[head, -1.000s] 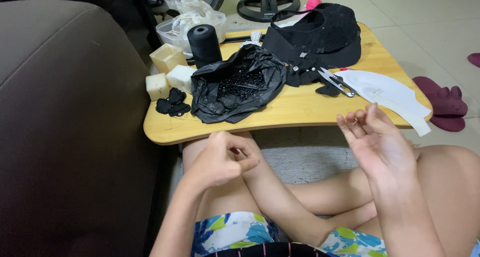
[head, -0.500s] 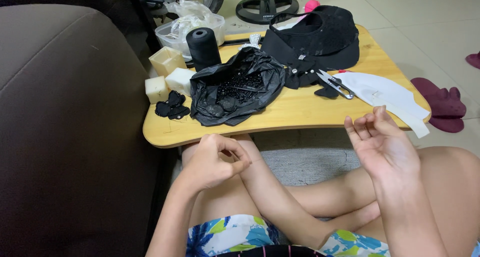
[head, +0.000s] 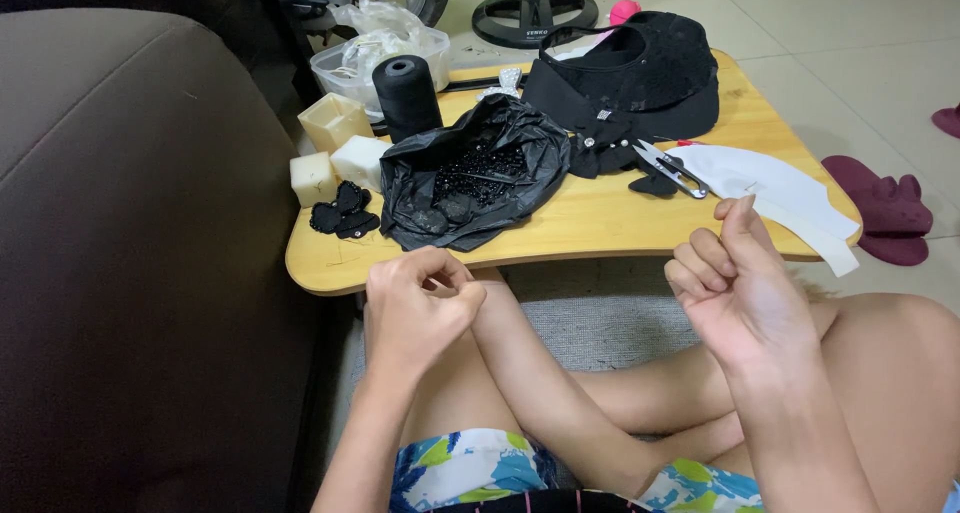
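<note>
The left hand (head: 418, 308), in the lower middle of the frame, is curled closed with thumb and fingertips pinched together; whatever it pinches is too small to make out, perhaps a needle or a bead, and that cannot be told. The right hand (head: 745, 291), lower right, is raised with the fingers loosely bent and the thumb against the forefinger, as if pinching a fine thread, though no thread shows. Both hands hover over the person's crossed legs, just in front of the near edge of the low wooden table (head: 620, 223). On the table, closest to the left hand, lies an open black plastic bag of black beads (head: 470, 173), with small black fabric pieces (head: 343, 213) to its left beside pale wax blocks (head: 330, 148). A black thread cone (head: 405, 95) stands behind the bag. In the upper middle rests the black cap (head: 640, 78), with thread snips (head: 670, 168) and a white curved brim piece (head: 770, 188) to its right. Judging by this layout, the beadwork on the cap looks unfinished: the beads remain in the bag, and the cap lies untouched, well apart from both hands.
</note>
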